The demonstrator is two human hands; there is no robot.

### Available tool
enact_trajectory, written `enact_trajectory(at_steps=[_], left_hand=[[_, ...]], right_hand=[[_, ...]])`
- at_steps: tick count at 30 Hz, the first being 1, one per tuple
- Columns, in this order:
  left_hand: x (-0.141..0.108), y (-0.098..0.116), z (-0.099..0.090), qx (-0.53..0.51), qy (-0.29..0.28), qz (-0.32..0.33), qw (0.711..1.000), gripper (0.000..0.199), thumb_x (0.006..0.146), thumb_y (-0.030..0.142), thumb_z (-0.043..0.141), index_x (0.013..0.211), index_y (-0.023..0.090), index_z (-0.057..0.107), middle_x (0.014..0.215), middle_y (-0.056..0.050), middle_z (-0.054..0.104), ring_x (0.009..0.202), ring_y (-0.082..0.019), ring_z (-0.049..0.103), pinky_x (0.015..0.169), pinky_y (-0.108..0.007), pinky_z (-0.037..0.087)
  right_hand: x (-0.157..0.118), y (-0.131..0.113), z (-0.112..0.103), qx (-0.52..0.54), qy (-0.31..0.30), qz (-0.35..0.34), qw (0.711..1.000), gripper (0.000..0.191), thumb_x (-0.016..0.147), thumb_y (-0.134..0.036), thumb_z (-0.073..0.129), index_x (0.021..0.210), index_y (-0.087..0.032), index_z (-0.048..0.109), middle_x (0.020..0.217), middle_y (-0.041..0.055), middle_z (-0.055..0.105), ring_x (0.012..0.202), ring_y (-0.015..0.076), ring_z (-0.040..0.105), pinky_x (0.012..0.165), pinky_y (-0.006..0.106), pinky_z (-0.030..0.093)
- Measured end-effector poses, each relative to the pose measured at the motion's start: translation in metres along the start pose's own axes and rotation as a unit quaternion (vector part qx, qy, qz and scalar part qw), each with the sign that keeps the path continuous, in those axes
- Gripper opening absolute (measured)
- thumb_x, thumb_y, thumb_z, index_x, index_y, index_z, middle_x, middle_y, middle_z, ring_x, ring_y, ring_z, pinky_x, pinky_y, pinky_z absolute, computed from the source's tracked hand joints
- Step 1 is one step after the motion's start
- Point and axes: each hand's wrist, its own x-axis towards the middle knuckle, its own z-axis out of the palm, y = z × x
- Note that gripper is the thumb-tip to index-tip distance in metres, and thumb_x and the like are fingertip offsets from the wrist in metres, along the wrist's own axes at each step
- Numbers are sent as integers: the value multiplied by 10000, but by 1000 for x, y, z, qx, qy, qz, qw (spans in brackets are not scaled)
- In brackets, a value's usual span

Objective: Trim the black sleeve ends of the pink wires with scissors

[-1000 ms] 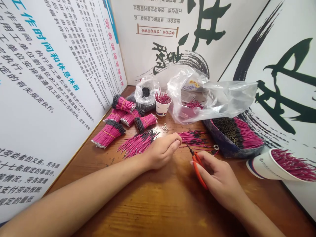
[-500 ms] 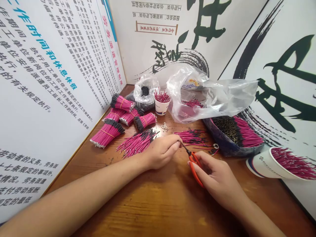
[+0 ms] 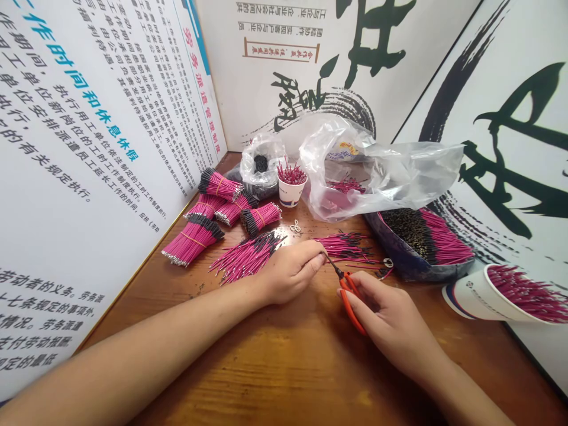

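Note:
My right hand (image 3: 390, 319) is wrapped round the handles of orange-handled scissors (image 3: 353, 307). Their thin dark blades (image 3: 332, 264) point up and left, with the tip at the fingertips of my left hand (image 3: 290, 272). The left fingers are closed in a pinch; what lies between them is hidden. Just behind that hand, loose pink wires with black ends (image 3: 246, 255) lie spread on the table to the left. Another loose pile of pink wires (image 3: 346, 245) lies to the right, beyond the scissors' tip.
Banded wire bundles (image 3: 193, 239) are stacked at left. A paper cup of wires (image 3: 290, 192) and clear plastic bags (image 3: 381, 183) stand at the back. On the right are a dark wire-filled container (image 3: 412, 269) and a tilted paper cup (image 3: 470, 296). Panels surround the wooden table (image 3: 266, 367).
Almost nothing differs. Both hands and the scissors stay in nearly the same place, with only a very slight shift at the fingers.

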Motion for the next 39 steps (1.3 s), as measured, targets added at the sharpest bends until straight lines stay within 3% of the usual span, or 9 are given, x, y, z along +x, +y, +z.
enact_trajectory(at_steps=[9, 23, 39], left_hand=[[0, 0, 0, 4, 1, 4, 1000, 343, 1022, 305, 292, 896, 171, 582, 869, -48, 630, 817, -160, 577, 782, -290, 475], [1, 1, -1, -1, -5, 4, 1000, 327, 1014, 294, 307, 878, 170, 577, 858, -47, 616, 810, -162, 566, 780, -288, 467], [0, -1, 0, -11, 13, 19, 1000, 320, 1028, 303, 329, 880, 164, 576, 823, -29, 561, 788, -151, 521, 758, -269, 422]], right_hand=[[1, -1, -1, -1, 4, -4, 1000, 288, 981, -416, 432, 763, -230, 468, 608, -39, 501, 547, 132, 450, 532, 244, 329], [0, -2, -1, 20, -3, 1, 1000, 273, 968, -423, 444, 815, -224, 551, 616, -35, 519, 557, 140, 468, 538, 243, 359], [1, -1, 1, 44, -8, -1, 999, 277, 980, -400, 437, 776, -221, 492, 613, -45, 474, 559, 125, 426, 534, 233, 337]])
